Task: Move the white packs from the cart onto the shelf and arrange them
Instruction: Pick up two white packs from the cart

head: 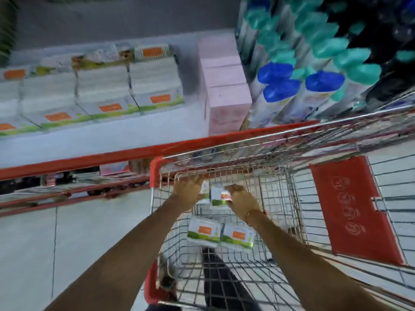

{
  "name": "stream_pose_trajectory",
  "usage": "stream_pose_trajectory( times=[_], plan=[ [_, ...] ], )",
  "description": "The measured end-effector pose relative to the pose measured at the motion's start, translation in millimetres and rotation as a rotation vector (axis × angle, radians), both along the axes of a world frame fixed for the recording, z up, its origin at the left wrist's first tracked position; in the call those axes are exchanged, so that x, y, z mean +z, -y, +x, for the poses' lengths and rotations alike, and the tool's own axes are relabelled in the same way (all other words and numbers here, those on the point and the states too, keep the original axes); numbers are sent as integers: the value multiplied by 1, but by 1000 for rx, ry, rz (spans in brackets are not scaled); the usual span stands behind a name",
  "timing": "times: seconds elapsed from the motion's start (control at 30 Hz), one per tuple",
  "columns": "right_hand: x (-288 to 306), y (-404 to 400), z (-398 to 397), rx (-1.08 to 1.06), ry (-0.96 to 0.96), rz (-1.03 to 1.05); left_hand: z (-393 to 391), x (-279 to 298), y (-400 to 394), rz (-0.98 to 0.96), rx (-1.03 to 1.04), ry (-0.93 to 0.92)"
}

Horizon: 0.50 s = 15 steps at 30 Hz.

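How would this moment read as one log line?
phase: pickup | left hand and right hand: gripping white packs inside cart | two packs left below | shelf: row started

Prob. a shop: stocked shelf (89, 140) w/ priced packs (107, 90), wire cart (280, 198).

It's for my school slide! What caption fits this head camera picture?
Both hands, left and right, grasp white packs inside the red-trimmed wire cart beside a stocked white shelf.
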State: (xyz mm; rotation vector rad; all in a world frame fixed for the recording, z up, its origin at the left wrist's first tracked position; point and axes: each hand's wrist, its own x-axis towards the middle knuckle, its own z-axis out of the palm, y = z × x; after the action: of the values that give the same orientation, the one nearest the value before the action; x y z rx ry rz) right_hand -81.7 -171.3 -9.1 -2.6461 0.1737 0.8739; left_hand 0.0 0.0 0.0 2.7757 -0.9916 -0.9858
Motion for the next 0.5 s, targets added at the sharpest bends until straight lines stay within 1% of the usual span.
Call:
stream_pose_trajectory(
  times=[0.03,0.1,0.13,0.27,0.4,0.5],
  plan=[
    [-15,3,2,9,-41,-4,2,-13,1,74,-23,-13],
    [-43,9,6,89,-87,-42,2,-33,0,139,-65,-7],
    [-48,9,6,128,-105,-61,1,-39,-3,172,-66,-4],
    [-70,14,14,238,-110,-121,4,-74,-6,215,-1,-34],
    [-79,12,12,221,16,-137,7,-73,-3,129,194,-69],
    [-73,10,10,147,38,-62,5,-65,2,136,206,-85]
  ],
)
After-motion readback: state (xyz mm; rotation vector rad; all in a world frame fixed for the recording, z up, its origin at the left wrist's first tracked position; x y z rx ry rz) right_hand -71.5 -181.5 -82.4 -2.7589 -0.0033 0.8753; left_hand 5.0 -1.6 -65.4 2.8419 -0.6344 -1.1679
